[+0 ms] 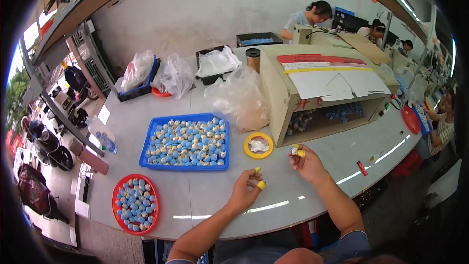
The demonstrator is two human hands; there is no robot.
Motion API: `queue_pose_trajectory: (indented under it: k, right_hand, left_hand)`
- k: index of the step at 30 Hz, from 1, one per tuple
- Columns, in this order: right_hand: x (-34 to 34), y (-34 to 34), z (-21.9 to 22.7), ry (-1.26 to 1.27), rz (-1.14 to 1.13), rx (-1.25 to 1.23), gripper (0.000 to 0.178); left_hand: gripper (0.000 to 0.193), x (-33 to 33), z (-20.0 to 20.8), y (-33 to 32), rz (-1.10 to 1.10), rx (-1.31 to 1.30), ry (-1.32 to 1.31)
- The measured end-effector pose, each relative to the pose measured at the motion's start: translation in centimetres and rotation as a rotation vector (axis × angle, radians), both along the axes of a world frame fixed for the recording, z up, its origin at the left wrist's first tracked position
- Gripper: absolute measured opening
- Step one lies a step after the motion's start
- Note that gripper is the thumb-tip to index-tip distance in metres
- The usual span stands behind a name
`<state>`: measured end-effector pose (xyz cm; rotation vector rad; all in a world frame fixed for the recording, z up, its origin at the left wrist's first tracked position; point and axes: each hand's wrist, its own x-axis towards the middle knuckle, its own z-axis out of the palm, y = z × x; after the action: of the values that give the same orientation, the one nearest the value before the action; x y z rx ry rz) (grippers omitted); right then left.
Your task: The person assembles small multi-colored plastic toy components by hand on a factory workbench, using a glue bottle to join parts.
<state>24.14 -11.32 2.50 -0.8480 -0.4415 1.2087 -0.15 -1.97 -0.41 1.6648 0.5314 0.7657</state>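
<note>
My right hand [309,165] is raised in front of the box-shaped machine, with yellow covers on its fingertips. Its thumb and finger pinch a small blue-and-cream figure [293,151], partly hidden by the fingers. To the left, my left hand [245,188] hovers over the table; its yellow-tipped thumb and index finger are apart, with nothing visible between them. A yellow ring-shaped dish [247,149] with white material inside lies just beyond both hands. Many similar blue-and-cream figures fill the blue tray [184,168] and the red round basket [155,213] on the left.
A beige box machine [277,93] with an open front holds more small pieces. Clear plastic bags [239,93], a black tray [213,78] and a brown-filled jar [253,58] stand behind. A pink bottle [90,159] is at the left edge. Other people work beyond and at right.
</note>
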Motion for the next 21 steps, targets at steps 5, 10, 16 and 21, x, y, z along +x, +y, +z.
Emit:
queue_pose_trajectory:
  k: [5,10,16,21]
  right_hand:
    - [-9.3,0.1,0.1,0.159,0.165,-0.064,0.029]
    - [-11.9,0.6,-1.1,0.203,0.148,-0.038,0.036]
    - [-12.3,-0.2,-1.4,0.255,0.144,-0.018,0.034]
    - [-6.7,-4.7,-2.0,-0.590,-0.469,0.003,0.042]
  left_hand:
    - [0.046,-0.1,0.9,-0.4,0.011,0.079,-0.063]
    - [0.040,-0.3,-0.7,-0.4,0.023,0.071,-0.018]
    - [0.037,-0.4,0.0,-0.8,0.123,-0.014,0.051]
    - [0.037,-1.1,1.7,0.6,0.009,-0.467,0.000]
